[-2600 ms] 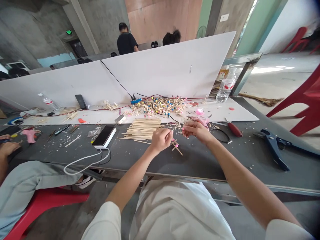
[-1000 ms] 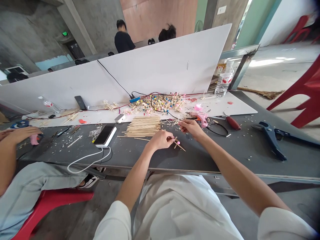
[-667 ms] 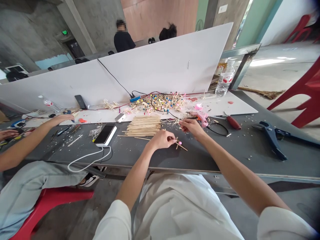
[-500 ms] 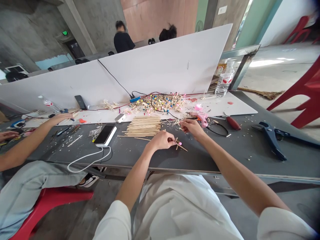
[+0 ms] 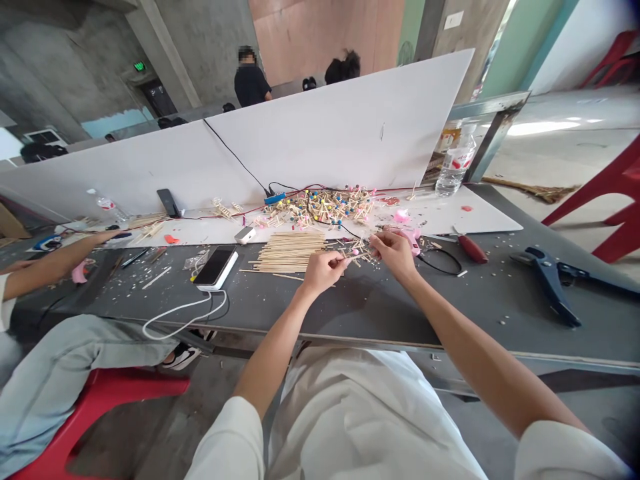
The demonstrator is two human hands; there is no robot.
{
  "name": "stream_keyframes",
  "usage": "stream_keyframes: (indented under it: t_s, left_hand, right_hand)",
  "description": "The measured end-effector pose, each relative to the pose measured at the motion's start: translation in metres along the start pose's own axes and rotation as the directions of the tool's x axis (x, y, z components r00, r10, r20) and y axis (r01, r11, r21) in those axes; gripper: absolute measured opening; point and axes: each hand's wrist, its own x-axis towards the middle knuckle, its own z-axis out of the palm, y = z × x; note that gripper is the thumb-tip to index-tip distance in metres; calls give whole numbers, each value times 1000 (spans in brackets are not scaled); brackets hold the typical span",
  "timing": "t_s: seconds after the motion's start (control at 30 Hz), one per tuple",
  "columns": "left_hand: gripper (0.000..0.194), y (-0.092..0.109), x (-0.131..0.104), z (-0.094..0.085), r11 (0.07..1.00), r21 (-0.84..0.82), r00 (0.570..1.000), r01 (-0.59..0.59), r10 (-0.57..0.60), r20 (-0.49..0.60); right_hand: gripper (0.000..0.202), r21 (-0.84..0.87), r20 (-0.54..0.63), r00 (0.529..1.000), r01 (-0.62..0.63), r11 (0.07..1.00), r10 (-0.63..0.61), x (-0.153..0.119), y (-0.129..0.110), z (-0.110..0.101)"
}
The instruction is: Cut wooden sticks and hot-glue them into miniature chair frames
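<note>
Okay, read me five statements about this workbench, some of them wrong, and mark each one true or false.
1. The left hand holds a small stick piece with a pink ball. True.
2. The right hand grips the blue-handled tool. False: the blue-handled tool lies apart from it, on the dark tabletop.
3. The clear bottle at the right stands upright. True.
4. The red-handled tool lies left of the row of sticks. False: it lies to their right.
</note>
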Motion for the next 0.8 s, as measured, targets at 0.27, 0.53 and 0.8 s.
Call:
stream_keyframes:
  t_s: [0.27, 0.53, 0.8]
  left_hand:
    - [46, -1, -2, 3, 999, 21, 980, -25, 29, -196]
    - [49, 5, -3, 5, 997, -74, 954, 35, -56, -295]
    - [43, 1, -2, 6, 989, -148, 927, -8, -48, -372]
  right_hand:
    - [36, 77, -43, 991, 131, 988, -128, -12, -17, 2]
    - [36, 187, 74, 981, 161, 969, -177, -26, -30, 7]
    - [35, 252, 163, 966, 158, 955, -203, -30, -33, 13]
